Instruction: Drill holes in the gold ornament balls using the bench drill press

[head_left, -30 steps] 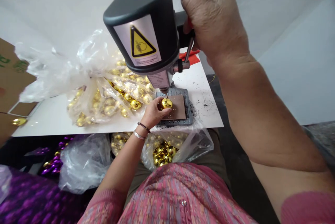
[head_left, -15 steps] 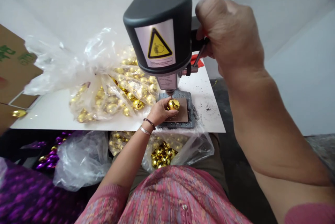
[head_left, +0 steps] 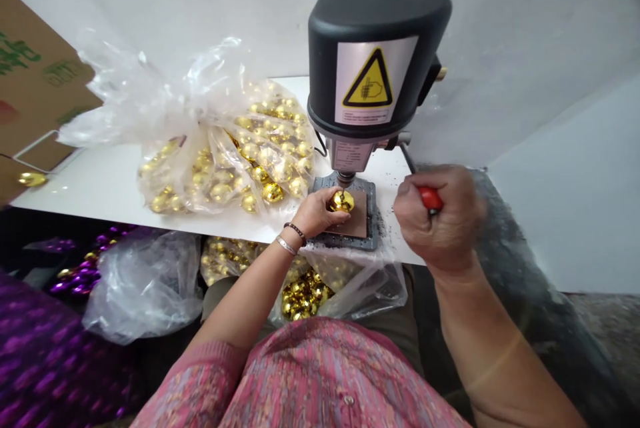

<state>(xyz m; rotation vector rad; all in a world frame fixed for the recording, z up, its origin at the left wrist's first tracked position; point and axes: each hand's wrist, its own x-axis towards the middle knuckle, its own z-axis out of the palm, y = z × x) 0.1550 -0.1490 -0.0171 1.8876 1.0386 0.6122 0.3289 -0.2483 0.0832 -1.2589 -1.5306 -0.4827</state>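
Between the thumb and fingers of my left hand (head_left: 320, 213) is a shiny gold ball ornament (head_left: 342, 201). It rests on a brown board (head_left: 357, 218) over the grey base plate (head_left: 371, 236) of a small drill press (head_left: 377, 48). The chuck (head_left: 345, 179) is right above the ball, and its bit meets the ball's top; how deep it goes I cannot tell. My right hand (head_left: 440, 218) is closed around the red-knobbed feed lever (head_left: 430, 199), to the right of the base. Part of the lever is hidden by the fingers.
A clear bag of gold balls (head_left: 270, 141) lies on the white table (head_left: 90, 205), left of the press. An open bag of gold balls (head_left: 305, 295) is at my lap. Purple ornaments (head_left: 85, 275) and a cardboard box (head_left: 40, 81) are at the left. Dark shavings dot the tabletop.
My right hand has swung the lever down from beside the press head to near table height. The chuck has come lower onto the ball. My view has shifted left.
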